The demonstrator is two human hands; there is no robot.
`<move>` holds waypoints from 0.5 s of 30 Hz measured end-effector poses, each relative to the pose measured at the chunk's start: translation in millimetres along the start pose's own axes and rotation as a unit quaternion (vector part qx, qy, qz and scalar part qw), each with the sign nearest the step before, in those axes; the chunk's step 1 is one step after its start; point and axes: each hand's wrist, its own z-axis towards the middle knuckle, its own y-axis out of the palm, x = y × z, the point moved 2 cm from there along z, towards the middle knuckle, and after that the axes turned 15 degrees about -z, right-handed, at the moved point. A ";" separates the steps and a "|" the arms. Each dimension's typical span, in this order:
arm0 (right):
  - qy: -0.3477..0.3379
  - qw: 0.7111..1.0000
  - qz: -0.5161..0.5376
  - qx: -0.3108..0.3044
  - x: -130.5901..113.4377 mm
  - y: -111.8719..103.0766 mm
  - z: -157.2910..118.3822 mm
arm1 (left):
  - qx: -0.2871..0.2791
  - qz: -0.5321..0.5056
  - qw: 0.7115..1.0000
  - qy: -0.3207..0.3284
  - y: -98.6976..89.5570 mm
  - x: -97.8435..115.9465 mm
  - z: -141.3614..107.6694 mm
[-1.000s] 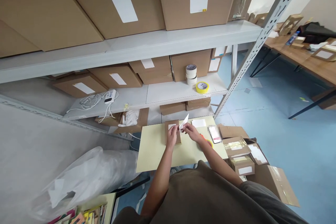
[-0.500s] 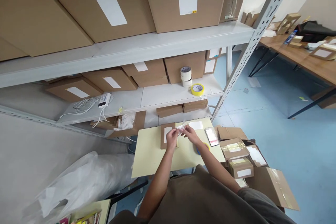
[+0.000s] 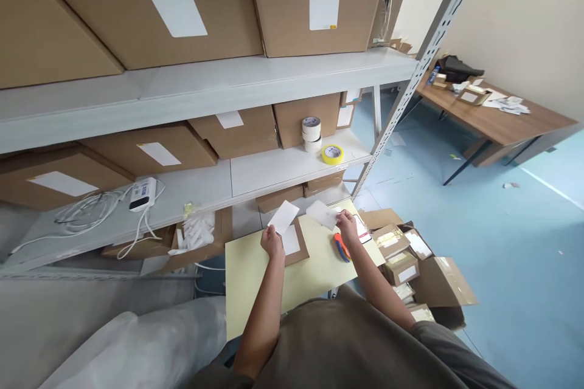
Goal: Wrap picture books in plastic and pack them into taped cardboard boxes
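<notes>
My left hand [image 3: 272, 242] is closed on a white label [image 3: 283, 217], held over a flat brown box [image 3: 297, 245] that bears its own white label. To the right, my right hand [image 3: 347, 226] pinches a translucent white sheet [image 3: 322, 214] by its right end. Both pieces are apart from each other above the pale yellow table [image 3: 249, 267]. Just below my right hand lies an orange and blue object [image 3: 342, 247]. A phone-like item [image 3: 362, 229] lies partly behind my right wrist.
The shelf [image 3: 274, 167] ahead holds boxes, white tape rolls [image 3: 311, 128], a yellow tape roll [image 3: 332, 154] and a power strip [image 3: 143, 194]. Small boxes [image 3: 402, 268] fill an open carton at the right. Plastic wrapping [image 3: 173, 340] lies lower left; a brown table [image 3: 493, 109] stands far right.
My hands have moved apart, each now with its own white piece. The orange and blue object shows more fully. The camera view has shifted.
</notes>
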 end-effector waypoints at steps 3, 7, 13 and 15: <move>-0.005 0.999 -0.026 0.043 4.6 23.9 -10.0 | -0.021 -0.007 1.000 -0.011 -12.3 7.8 3.8; 0.033 0.998 -0.031 0.035 16.2 78.2 -16.9 | -0.075 -0.018 0.997 -0.006 -36.4 28.0 7.5; 0.081 0.994 -0.042 -0.058 44.4 191.4 -19.6 | -0.045 -0.010 0.998 0.032 -107.5 70.7 37.9; 0.091 0.989 -0.053 -0.104 56.0 236.8 -21.7 | -0.018 -0.010 0.999 0.047 -137.8 84.3 49.7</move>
